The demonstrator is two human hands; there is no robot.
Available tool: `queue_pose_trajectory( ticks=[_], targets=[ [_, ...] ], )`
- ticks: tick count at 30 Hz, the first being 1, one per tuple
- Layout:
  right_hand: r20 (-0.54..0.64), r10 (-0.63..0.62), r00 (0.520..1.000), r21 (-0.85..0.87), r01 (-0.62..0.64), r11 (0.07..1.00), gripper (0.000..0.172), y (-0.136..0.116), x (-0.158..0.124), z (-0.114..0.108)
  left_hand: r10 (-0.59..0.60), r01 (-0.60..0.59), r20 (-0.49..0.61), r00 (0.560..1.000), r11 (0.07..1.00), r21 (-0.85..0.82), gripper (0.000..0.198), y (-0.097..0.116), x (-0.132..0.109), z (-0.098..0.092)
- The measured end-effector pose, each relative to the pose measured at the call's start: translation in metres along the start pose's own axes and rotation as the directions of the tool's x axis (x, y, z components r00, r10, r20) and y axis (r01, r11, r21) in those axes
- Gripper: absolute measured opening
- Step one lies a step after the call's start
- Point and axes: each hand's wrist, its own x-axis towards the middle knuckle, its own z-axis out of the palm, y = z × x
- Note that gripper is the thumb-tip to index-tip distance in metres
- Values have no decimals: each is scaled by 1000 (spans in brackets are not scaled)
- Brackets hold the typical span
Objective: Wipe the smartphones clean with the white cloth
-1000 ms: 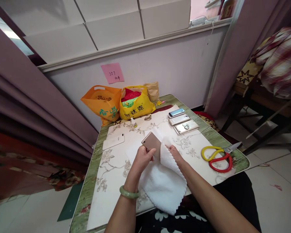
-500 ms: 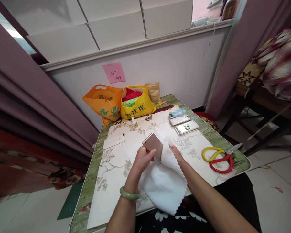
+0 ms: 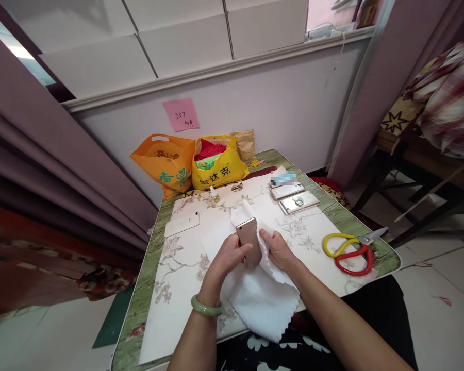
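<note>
My left hand (image 3: 228, 256) grips a rose-gold phone (image 3: 249, 239) by its lower left edge, holding it nearly upright above a white fluffy cloth (image 3: 261, 293). Fingers of my right hand (image 3: 278, 250) pinch the cloth against the phone's right side. The cloth drapes from under the phone over the near table edge. A green bangle (image 3: 205, 306) sits on my left wrist.
On the flower-patterned table cover (image 3: 178, 288) lie a white phone (image 3: 181, 224) at left, three phones (image 3: 294, 193) at back right and yellow-and-red scissors (image 3: 348, 250) at right. Orange (image 3: 166, 167) and yellow (image 3: 216, 165) bags stand by the wall.
The phone has turned from slanted left to nearly upright in my left hand. My right hand has moved in, pressing the cloth against the phone's side.
</note>
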Motion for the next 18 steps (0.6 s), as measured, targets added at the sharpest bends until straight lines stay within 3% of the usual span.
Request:
queue_pose_trajectory(
  ticks=[5,11,14,18],
  targets=[
    [6,-33,999,51,33,998,46,-1,0,2,33,-36,21,999,992,119,16,1,-4,0],
    [-55,-114,992,16,115,993,46,-3,-4,13,77,-73,-22,997,989,130,12,3,-8,2],
    [-74,-121,990,-78,115,990,46,-4,-4,17,22,-21,-27,999,1000,8,18,-2,-8,1],
    [-242,-157,957,-290,82,954,49,-15,3,9,-87,39,-118,989,931,-364,27,-14,-2,1]
  ],
)
